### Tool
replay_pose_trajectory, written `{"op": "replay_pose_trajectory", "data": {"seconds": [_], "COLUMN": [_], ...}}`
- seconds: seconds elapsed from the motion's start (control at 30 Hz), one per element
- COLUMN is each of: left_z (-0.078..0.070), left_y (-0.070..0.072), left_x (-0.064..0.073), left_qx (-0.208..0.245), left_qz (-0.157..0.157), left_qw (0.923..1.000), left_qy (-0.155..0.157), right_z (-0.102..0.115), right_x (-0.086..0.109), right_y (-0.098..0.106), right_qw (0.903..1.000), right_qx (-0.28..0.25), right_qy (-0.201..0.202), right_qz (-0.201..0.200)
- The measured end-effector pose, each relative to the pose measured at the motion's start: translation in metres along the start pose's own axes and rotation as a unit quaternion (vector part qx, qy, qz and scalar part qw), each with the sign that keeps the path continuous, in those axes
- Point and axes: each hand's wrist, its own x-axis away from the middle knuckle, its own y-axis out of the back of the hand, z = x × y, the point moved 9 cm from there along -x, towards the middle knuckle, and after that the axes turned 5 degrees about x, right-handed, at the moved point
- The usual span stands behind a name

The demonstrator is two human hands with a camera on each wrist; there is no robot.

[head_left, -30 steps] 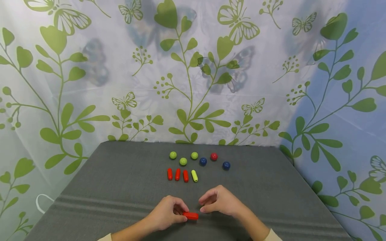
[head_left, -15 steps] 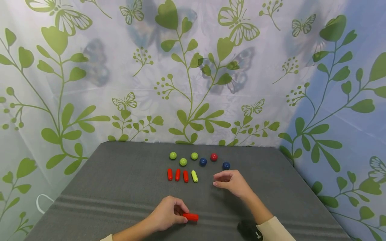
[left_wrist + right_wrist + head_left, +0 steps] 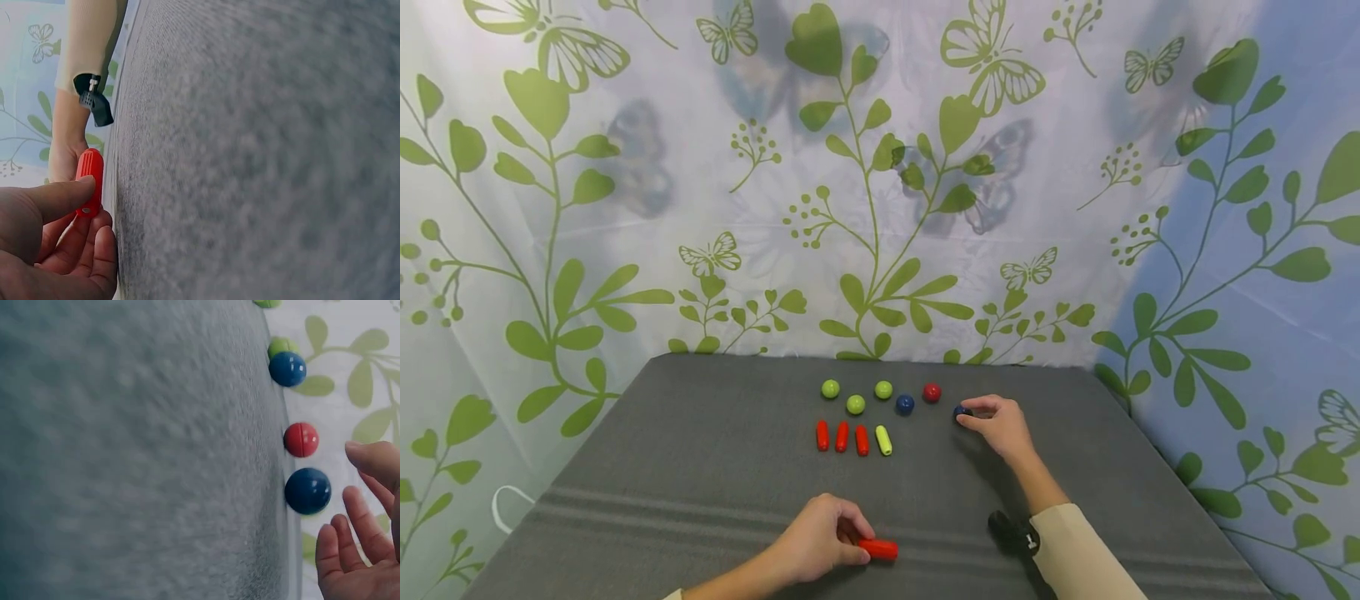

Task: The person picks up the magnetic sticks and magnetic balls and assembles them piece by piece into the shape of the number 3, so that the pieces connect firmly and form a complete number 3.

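My left hand [image 3: 820,537] pinches a red ridged cylinder [image 3: 882,549] with a small hole in its end, low over the near part of the table. In the left wrist view the thumb lies along the side of this red cylinder [image 3: 91,167]. My right hand [image 3: 1006,429] is at the nearest blue ball [image 3: 959,412], partly covering it in the head view. From the right wrist, a gap shows between the spread fingers [image 3: 359,525] and that blue ball [image 3: 308,490].
Behind are a red ball [image 3: 932,392], another blue ball [image 3: 905,404] and green balls [image 3: 855,404]. Red cylinders [image 3: 842,437] and one yellow-green cylinder [image 3: 883,440] lie in a row before them. A patterned curtain [image 3: 880,208] hangs behind the grey table [image 3: 715,467].
My right hand has left the spot beside the left hand and travelled forward and right to the blue ball. My left hand keeps its pinch on the red cylinder, nearly in place.
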Motion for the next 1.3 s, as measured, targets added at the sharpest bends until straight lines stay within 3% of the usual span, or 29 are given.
{"op": "replay_pose_trajectory", "data": {"seconds": [0.13,0.3,0.6,0.87,1.3], "left_z": [0.001,0.001,0.001,0.003,-0.003], "left_y": [-0.002,-0.003,-0.004,-0.005,-0.005], "left_x": [0.0,-0.001,-0.003,-0.002,-0.001], "left_qx": [0.0,-0.004,-0.002,0.0,0.004], "left_qz": [0.002,0.002,0.002,0.003,0.009], "left_qw": [1.0,1.0,1.0,0.9999,0.9999], "left_qy": [0.009,0.008,0.0,0.014,0.005], "right_z": [-0.01,-0.017,-0.021,-0.021,-0.014], "right_x": [-0.006,-0.011,-0.018,-0.016,-0.001], "right_y": [-0.005,-0.011,-0.013,-0.013,-0.012], "right_qw": [0.9995,0.9969,0.9967,0.9965,0.9951], "right_qx": [-0.003,-0.044,-0.039,-0.034,-0.034], "right_qy": [-0.027,-0.046,-0.049,-0.056,-0.055], "right_qz": [0.019,0.047,0.051,0.052,0.075]}}
